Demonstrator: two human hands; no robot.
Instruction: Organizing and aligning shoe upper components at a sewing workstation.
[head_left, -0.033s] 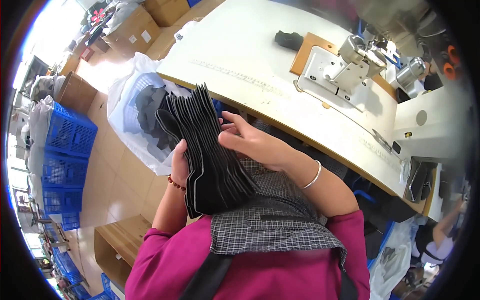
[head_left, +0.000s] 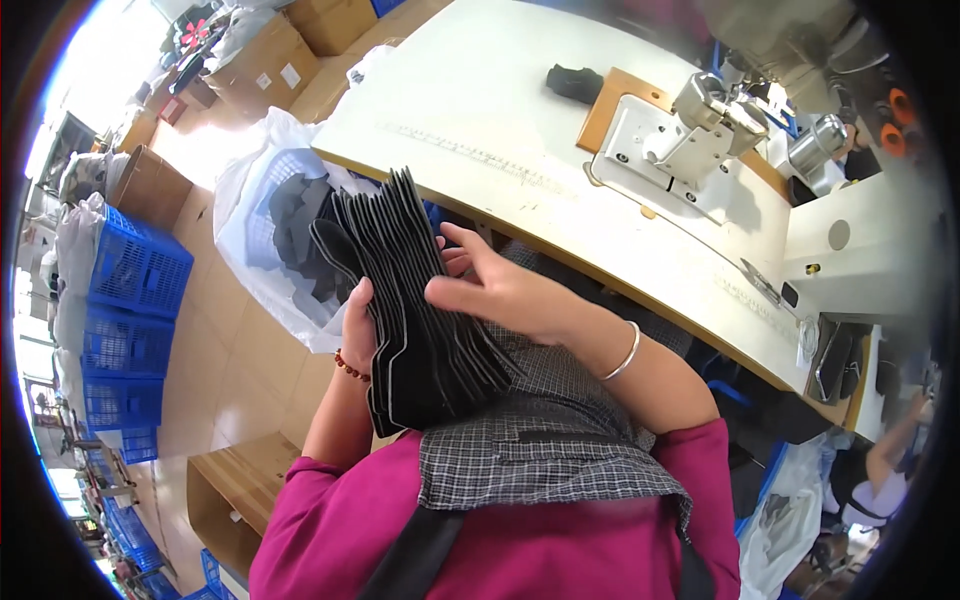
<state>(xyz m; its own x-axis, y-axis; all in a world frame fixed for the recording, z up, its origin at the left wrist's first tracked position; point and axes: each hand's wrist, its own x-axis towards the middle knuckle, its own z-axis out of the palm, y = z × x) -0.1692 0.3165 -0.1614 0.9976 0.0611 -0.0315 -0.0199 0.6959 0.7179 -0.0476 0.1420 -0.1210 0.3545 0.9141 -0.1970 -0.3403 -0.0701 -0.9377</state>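
The left hand grips the stack of black pieces at its left edge, thumb lying along it and the other fingers hidden behind. The right hand is loosely spread at the opposite edge, thumb stretched toward the pieces, forefinger lifted apart; whether the thumb tip presses on them I cannot tell. The stack therefore sits between the two hands, upper body at lap height, its long axis running away from the person and tipping a little left at the far end. That fanned far end lies beyond the left thumb; the wider near end rests close against the checked apron. Past the far end, to the left, stands a white plastic bag with dark pieces inside; ahead and right stretches the white table, bearing a sewing machine.
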